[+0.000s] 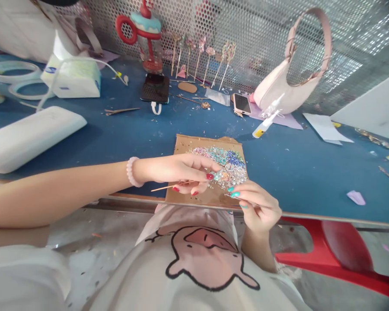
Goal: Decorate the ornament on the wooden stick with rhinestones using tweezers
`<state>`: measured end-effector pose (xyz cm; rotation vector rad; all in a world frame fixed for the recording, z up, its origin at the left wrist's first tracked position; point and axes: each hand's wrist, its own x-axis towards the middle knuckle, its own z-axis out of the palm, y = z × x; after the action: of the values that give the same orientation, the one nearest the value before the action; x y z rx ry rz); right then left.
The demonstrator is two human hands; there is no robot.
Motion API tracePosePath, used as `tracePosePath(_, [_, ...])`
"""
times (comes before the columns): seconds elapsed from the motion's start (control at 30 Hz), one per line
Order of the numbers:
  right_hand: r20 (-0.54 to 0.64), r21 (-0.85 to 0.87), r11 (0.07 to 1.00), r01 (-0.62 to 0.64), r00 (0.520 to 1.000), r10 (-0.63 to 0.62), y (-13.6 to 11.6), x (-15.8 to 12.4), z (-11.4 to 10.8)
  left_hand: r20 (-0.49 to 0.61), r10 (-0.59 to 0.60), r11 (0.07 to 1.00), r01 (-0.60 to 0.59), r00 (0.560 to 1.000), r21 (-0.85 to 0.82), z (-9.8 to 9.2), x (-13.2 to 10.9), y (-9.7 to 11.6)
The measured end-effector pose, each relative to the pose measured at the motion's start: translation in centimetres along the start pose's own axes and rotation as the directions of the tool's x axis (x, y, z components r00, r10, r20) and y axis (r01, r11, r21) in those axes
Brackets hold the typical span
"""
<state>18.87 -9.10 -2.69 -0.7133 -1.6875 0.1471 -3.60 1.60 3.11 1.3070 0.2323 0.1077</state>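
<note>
My left hand [178, 167], with red nails and a pink bead bracelet [132, 172] at the wrist, is closed on a thin wooden stick [161, 188]. At the fingertips is the stick's small sparkling head [221, 176], partly hidden. My right hand [261, 206], with turquoise nails, pinches a thin pointed tool [228, 195]; its tip lies just below the sparkling head, and the rest is mostly covered by the fingers. Beneath both hands, a piece of cardboard [181, 144] at the table's front edge carries loose rhinestones [235, 159] in pink, turquoise, blue, green and clear.
Scissors [121, 111], a black phone [154, 87], a pink-edged phone [242, 104] and a glue bottle [266, 124] lie beyond. Several decorated sticks [199, 52] lean on the mesh panel by a red cup [149, 43]. A handbag [278, 86] stands right; a white case [35, 134] lies left.
</note>
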Motion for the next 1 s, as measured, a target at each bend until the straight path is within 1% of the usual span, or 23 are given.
tracePosePath(0.1, [0.061,-0.004,0.999,-0.050,0.997,0.050,-0.2,0.1,-0.1,0.030,0.018,0.996,-0.016,0.999,-0.083,-0.2,0.3,-0.4])
tracePosePath(0.17, [0.106,-0.016,0.997,-0.072,0.992,0.074,-0.3,0.3,-0.1,0.104,0.000,0.994,0.011,0.995,-0.108,-0.3,0.5,-0.7])
tracePosePath(0.23, [0.127,-0.031,0.997,-0.071,0.989,0.074,-0.3,0.4,-0.1,0.196,-0.049,0.993,0.068,0.979,-0.093,-0.3,0.5,-0.9])
tracePosePath(0.37, [0.150,-0.055,0.997,-0.056,0.987,0.064,-0.3,0.5,-0.1,0.353,-0.134,0.986,0.160,0.926,-0.045,-0.3,0.5,-1.2])
tracePosePath(0.47, [0.163,-0.061,0.997,-0.050,0.985,0.060,-0.4,0.6,-0.1,0.464,-0.162,0.981,0.192,0.871,-0.018,-0.4,0.3,-1.1])
tracePosePath(0.53, [0.171,-0.068,0.997,-0.048,0.984,0.059,-0.4,0.7,0.0,0.519,-0.177,0.979,0.204,0.836,0.005,-0.4,0.3,-1.0])
tracePosePath(0.57, [0.175,-0.072,0.996,-0.045,0.983,0.057,-0.5,0.7,0.0,0.528,-0.181,0.978,0.206,0.830,0.012,-0.4,0.3,-1.0])
tracePosePath(0.6, [0.178,-0.076,0.996,-0.043,0.982,0.056,-0.5,0.8,-0.1,0.523,-0.183,0.979,0.205,0.832,0.016,-0.4,0.3,-0.9])
tracePosePath(0.7, [0.179,-0.081,0.996,-0.038,0.983,0.052,-0.5,0.8,-0.1,0.482,-0.174,0.982,0.184,0.859,0.027,-0.5,0.2,-0.7])
tracePosePath(0.9, [0.177,-0.086,0.996,-0.037,0.983,0.052,-0.5,0.8,0.0,0.448,-0.172,0.985,0.151,0.877,0.081,-0.6,0.1,-0.4])
tracePosePath(1.0, [0.158,-0.075,0.995,-0.064,0.985,0.075,-0.4,0.6,-0.1,0.400,-0.177,0.983,0.144,0.899,0.113,-0.5,0.2,-0.4])
